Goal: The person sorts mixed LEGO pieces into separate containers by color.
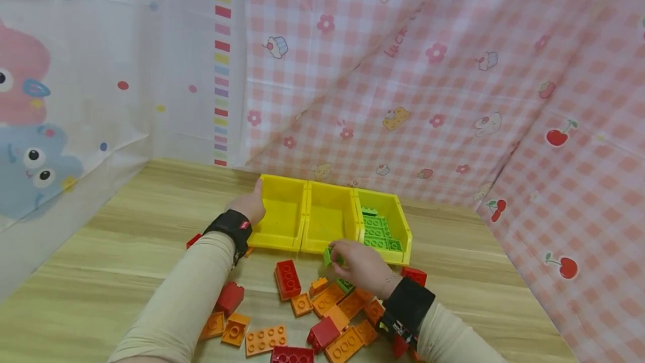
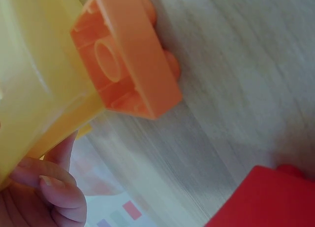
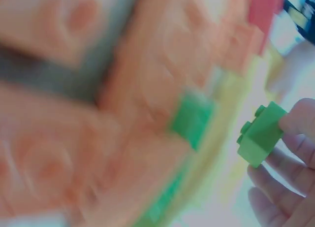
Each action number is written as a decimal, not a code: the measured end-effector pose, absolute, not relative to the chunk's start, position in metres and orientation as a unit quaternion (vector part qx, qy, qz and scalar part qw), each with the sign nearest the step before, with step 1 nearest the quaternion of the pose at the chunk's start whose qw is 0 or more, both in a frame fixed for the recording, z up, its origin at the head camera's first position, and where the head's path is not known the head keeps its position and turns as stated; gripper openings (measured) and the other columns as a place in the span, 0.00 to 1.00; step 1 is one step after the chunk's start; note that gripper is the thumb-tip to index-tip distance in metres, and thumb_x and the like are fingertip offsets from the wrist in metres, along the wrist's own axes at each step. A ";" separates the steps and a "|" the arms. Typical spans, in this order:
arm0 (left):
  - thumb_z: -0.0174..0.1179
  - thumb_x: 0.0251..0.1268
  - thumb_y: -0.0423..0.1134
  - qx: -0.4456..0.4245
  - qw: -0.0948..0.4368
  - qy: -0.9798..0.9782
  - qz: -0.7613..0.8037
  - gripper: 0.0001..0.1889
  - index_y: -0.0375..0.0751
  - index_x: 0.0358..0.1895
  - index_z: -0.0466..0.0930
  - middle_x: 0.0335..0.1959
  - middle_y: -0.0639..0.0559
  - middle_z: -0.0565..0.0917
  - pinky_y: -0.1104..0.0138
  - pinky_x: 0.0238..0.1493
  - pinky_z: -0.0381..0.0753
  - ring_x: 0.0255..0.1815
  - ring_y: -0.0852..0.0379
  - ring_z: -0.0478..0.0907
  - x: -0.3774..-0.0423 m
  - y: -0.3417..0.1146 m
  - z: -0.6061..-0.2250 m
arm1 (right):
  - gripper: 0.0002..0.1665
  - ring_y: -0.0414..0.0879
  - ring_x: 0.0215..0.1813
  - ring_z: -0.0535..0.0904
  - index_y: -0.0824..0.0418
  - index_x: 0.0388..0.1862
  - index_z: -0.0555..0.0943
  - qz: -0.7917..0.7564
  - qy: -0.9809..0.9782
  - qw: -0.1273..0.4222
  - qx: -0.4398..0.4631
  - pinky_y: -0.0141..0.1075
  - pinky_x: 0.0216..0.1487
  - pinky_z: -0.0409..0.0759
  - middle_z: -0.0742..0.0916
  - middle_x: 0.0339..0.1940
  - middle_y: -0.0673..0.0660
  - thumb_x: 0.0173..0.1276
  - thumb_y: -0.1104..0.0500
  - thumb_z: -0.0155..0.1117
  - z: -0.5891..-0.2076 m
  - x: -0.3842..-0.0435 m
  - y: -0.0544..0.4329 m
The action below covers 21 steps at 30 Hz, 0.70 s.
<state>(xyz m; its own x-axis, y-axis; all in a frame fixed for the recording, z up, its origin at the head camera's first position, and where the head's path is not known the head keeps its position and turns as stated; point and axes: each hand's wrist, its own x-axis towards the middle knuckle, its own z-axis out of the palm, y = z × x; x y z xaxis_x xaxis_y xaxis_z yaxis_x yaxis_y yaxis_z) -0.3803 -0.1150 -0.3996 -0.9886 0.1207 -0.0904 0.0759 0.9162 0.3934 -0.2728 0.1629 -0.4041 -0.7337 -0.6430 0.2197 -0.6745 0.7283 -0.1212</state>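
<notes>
My left hand (image 1: 249,205) grips the left side wall of the yellow three-compartment bin (image 1: 283,241), its fingers curled at the edge in the left wrist view. Between the thumb and fingers of my right hand (image 1: 364,265) is a small green toy brick (image 3: 263,133), held up just in front of the bin's middle compartment. Green bricks (image 1: 377,229) lie in the right compartment, while the left and middle ones show bare floors. Below my right hand another green brick (image 1: 345,285) sits among orange bricks (image 1: 328,300).
Red and orange bricks are scattered on the wooden table before the bin, including a red brick (image 1: 288,280) and an orange brick (image 1: 265,340). An orange brick (image 2: 130,59) lies close by the bin near my left hand. Patterned cloth (image 1: 373,99) hangs behind.
</notes>
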 end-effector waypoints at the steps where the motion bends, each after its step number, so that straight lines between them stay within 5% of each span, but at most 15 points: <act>1: 0.42 0.68 0.35 0.049 0.057 0.977 0.199 0.37 0.39 0.74 0.32 0.16 0.45 0.75 0.59 0.24 0.70 0.17 0.50 0.70 -0.381 -0.115 -0.398 | 0.04 0.48 0.49 0.79 0.54 0.35 0.76 0.102 -0.928 0.096 0.346 0.35 0.40 0.77 0.81 0.52 0.56 0.63 0.59 0.62 -0.398 -0.274 0.167; 7: 0.43 0.68 0.35 0.051 0.041 0.978 0.200 0.37 0.38 0.74 0.33 0.17 0.45 0.75 0.59 0.25 0.70 0.18 0.50 0.71 -0.382 -0.115 -0.392 | 0.06 0.52 0.45 0.80 0.58 0.33 0.77 0.108 -0.929 0.202 0.289 0.40 0.38 0.78 0.83 0.47 0.61 0.59 0.66 0.65 -0.373 -0.299 0.210; 11: 0.43 0.68 0.35 0.047 0.036 0.979 0.196 0.37 0.38 0.74 0.34 0.19 0.44 0.76 0.56 0.28 0.73 0.21 0.48 0.73 -0.380 -0.116 -0.390 | 0.07 0.56 0.45 0.80 0.63 0.32 0.77 0.088 -0.941 0.206 0.255 0.44 0.41 0.78 0.83 0.44 0.64 0.56 0.70 0.66 -0.377 -0.314 0.240; 18: 0.45 0.67 0.35 0.039 0.040 0.978 0.201 0.37 0.39 0.74 0.36 0.19 0.44 0.76 0.57 0.28 0.73 0.21 0.48 0.74 -0.381 -0.115 -0.398 | 0.09 0.47 0.28 0.73 0.60 0.23 0.77 -0.006 -0.947 0.226 0.229 0.40 0.32 0.74 0.78 0.25 0.52 0.52 0.69 0.68 -0.399 -0.324 0.263; 21: 0.44 0.68 0.35 0.041 0.039 0.978 0.203 0.36 0.39 0.74 0.36 0.17 0.45 0.75 0.58 0.26 0.71 0.19 0.49 0.72 -0.382 -0.115 -0.403 | 0.09 0.49 0.32 0.75 0.59 0.21 0.76 -0.039 -0.943 0.233 0.234 0.43 0.39 0.74 0.80 0.25 0.52 0.53 0.68 0.68 -0.406 -0.327 0.263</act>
